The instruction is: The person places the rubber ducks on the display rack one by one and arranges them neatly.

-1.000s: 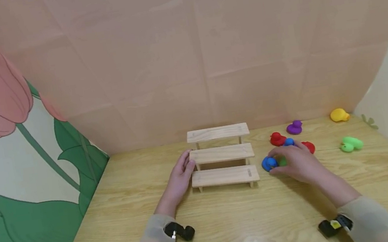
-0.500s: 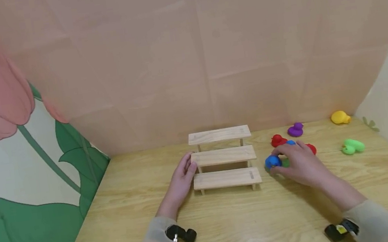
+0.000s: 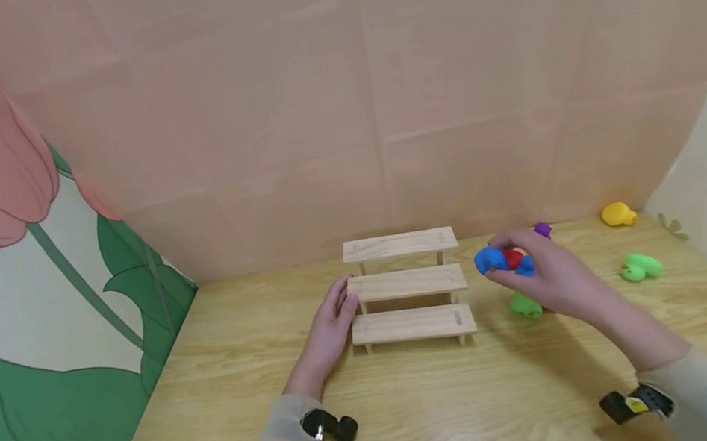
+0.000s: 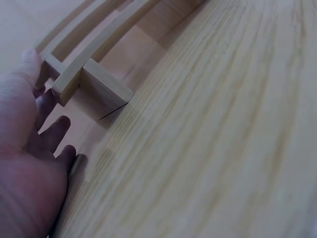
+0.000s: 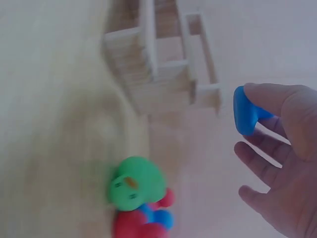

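A three-step wooden stand (image 3: 406, 284) rests on the table. My left hand (image 3: 327, 330) holds its left end at the middle step; in the left wrist view the thumb (image 4: 30, 67) lies along the plank's end and the fingers reach behind. My right hand (image 3: 547, 276) pinches a blue toy duck (image 3: 489, 260) between thumb and fingers, raised off the table to the right of the stand. In the right wrist view the blue duck (image 5: 243, 111) is partly covered by the thumb. Below the right hand sits a green toy duck (image 3: 525, 305).
Red ducks (image 5: 130, 225) and another blue duck (image 3: 526, 266) cluster by the green one, partly hidden by the right hand. Farther out lie a purple duck (image 3: 542, 229), a yellow duck (image 3: 618, 215) and a second green duck (image 3: 641, 267). A covered wall (image 3: 370, 97) rises behind the table.
My right hand has taken hold of the blue duck and lifted it up from the table, uncovering the green duck below. My left hand has stayed at the stand.
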Demonstrator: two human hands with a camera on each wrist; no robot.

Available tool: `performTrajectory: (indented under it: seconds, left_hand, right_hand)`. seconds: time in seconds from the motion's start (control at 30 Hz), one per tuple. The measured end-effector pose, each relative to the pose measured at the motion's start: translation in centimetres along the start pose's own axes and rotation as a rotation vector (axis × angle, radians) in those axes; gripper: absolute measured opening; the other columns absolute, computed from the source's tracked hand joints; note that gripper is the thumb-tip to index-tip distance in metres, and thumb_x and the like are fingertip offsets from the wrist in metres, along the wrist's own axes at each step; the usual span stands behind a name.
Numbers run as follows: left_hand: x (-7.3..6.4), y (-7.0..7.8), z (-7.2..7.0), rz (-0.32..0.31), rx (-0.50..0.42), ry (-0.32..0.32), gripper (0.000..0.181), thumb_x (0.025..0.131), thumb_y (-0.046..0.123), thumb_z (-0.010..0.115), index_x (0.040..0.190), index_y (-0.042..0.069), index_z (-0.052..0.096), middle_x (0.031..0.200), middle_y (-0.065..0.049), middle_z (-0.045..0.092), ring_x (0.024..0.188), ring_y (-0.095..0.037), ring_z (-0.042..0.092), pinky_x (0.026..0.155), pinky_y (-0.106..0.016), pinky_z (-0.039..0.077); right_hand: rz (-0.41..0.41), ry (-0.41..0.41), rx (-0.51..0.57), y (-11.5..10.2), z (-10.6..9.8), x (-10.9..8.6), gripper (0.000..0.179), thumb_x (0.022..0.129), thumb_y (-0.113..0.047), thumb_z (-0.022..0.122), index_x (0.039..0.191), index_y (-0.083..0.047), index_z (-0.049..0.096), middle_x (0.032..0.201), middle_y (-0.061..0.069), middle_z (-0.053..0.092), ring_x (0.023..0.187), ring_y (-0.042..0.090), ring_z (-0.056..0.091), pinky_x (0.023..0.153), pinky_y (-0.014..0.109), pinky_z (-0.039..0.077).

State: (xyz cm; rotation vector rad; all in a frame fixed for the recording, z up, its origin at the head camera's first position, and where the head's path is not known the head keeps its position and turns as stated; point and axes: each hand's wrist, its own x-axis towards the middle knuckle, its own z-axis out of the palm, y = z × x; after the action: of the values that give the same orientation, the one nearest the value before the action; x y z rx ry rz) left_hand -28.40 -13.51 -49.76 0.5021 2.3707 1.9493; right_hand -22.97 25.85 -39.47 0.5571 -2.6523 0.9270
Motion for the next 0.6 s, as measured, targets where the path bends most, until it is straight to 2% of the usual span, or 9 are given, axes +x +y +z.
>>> performTrajectory:
  seconds: [0.13,0.23,0.33,0.6]
  left_hand:
    - [0.2,0.0,0.1,0.002,0.003,0.001,0.059,0.117,0.045,0.053,0.171,0.025,0.04,0.17,-0.003,0.048,0.157,-0.022,0.043,0.13,-0.043,0.033]
    - [0.3,-0.3,0.3,0.005,-0.004,-0.005,0.06,0.117,0.043,0.053,0.172,0.022,0.039,0.17,-0.005,0.049,0.157,-0.023,0.044,0.13,-0.044,0.034]
    - [0.3,-0.5,0.5,0.001,-0.011,-0.007,0.062,0.117,0.043,0.054,0.172,0.021,0.038,0.17,-0.006,0.049,0.156,-0.024,0.045,0.13,-0.044,0.034]
    - [0.4,-0.4,0.5,0.009,-0.019,-0.013,0.064,0.116,0.047,0.055,0.172,0.022,0.038,0.172,-0.006,0.046,0.157,-0.023,0.043,0.13,-0.044,0.033]
  right_hand:
    - [0.05,-0.053,0.064,-1.5,-0.6,1.3,0.044,0.103,-0.036,0.081,0.136,-0.01,0.066,0.133,0.011,0.07,0.126,0.04,0.064,0.108,0.069,0.051]
    - [0.078,-0.091,0.087,-2.2,-0.5,2.2,0.047,0.104,-0.044,0.079,0.137,-0.013,0.066,0.134,0.01,0.07,0.131,0.039,0.062,0.112,0.069,0.049]
    - [0.081,-0.111,0.114,-2.7,0.0,3.0,0.047,0.104,-0.048,0.077,0.137,-0.015,0.067,0.136,0.008,0.07,0.135,0.039,0.061,0.113,0.069,0.047]
    - [0.049,-0.126,0.168,-3.8,1.5,5.7,0.039,0.105,-0.045,0.077,0.132,-0.018,0.07,0.136,0.006,0.072,0.136,0.038,0.061,0.112,0.066,0.048]
